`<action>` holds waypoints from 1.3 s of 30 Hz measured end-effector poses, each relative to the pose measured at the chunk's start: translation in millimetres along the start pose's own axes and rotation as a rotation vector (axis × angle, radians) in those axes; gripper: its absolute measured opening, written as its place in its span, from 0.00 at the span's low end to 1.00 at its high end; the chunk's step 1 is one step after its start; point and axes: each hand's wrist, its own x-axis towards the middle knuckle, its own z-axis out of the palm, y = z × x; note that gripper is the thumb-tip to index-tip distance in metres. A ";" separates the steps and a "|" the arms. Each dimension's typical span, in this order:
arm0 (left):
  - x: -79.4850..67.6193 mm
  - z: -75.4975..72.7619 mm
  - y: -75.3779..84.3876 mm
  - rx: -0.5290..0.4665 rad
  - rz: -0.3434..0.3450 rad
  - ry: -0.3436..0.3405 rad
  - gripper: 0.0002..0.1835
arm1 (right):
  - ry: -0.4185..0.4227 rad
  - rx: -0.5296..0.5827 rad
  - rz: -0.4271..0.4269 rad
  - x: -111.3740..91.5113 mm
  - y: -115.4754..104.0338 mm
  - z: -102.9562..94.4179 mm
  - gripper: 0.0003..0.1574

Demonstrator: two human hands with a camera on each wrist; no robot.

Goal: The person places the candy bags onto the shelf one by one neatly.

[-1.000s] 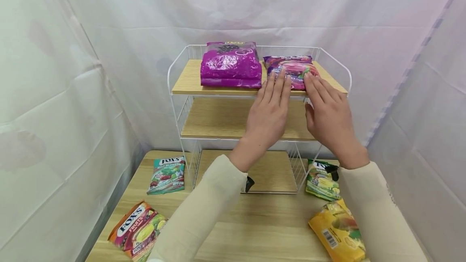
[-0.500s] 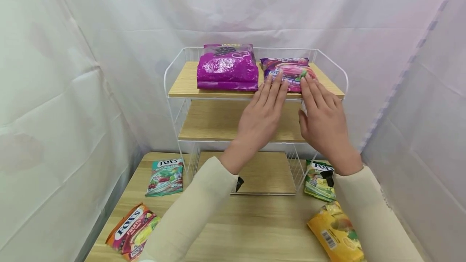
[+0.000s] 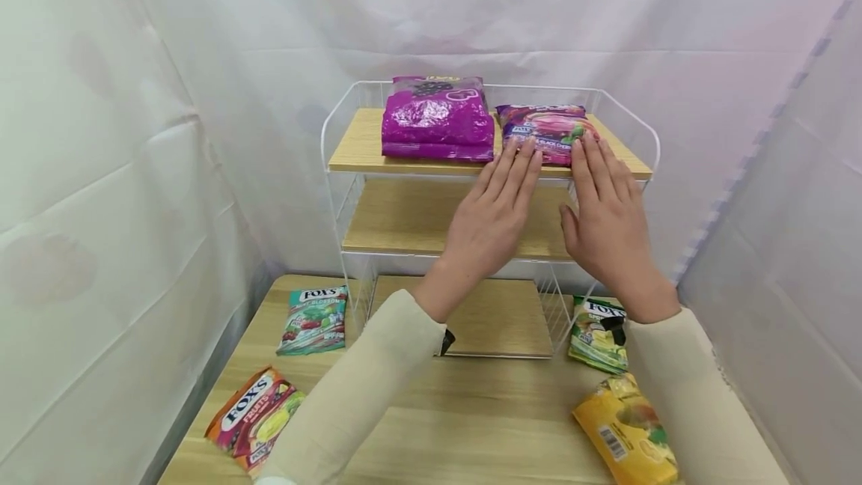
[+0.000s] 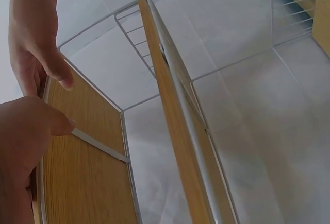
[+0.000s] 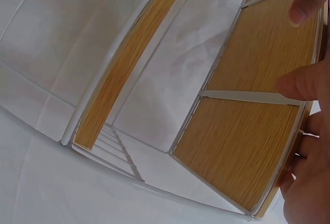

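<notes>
A purple-pink Fox's candy bag (image 3: 548,126) lies flat on the top wooden shelf of a white wire rack (image 3: 491,169). My left hand (image 3: 490,219), fingers straight and together, touches the front edge of that bag with its fingertips. On the bag's right front, the right hand (image 3: 609,219) rests straight fingers, its thumb held apart. A larger, plump purple candy bag (image 3: 438,120) stands to their left on the same shelf. From below, the wrist views show the left thumb (image 4: 56,121) and the right thumb (image 5: 299,82) under the shelf; the bag is hidden there.
Left on the table (image 3: 471,425) lie a teal Fox's bag (image 3: 314,322) and a red-orange Fox's bag (image 3: 256,418). A green Fox's bag (image 3: 598,335) and a yellow bag (image 3: 626,432) lie right, near the right sleeve. The rack has a middle shelf (image 3: 411,215) and a bottom board (image 3: 501,320).
The head view has shifted slightly. Both hands stay at the bag's front edge, the left fingertips a little farther back off it, and the right thumb has spread outward slightly.
</notes>
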 end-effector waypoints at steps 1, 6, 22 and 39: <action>-0.7 0.4 1.1 -0.007 -0.001 0.008 0.33 | 0.002 0.005 0.002 -0.2 0.8 0.0 0.50; -8.3 -1.6 7.2 -0.033 0.024 0.039 0.33 | 0.022 0.031 0.003 -0.5 2.9 -1.3 0.49; -114.2 23.2 11.8 -0.400 -0.138 0.129 0.35 | 0.184 0.210 -0.055 -18.9 -22.3 4.0 0.45; -285.0 55.4 14.1 -0.581 -0.518 0.045 0.30 | -0.046 0.452 -0.197 -72.4 -103.0 77.7 0.31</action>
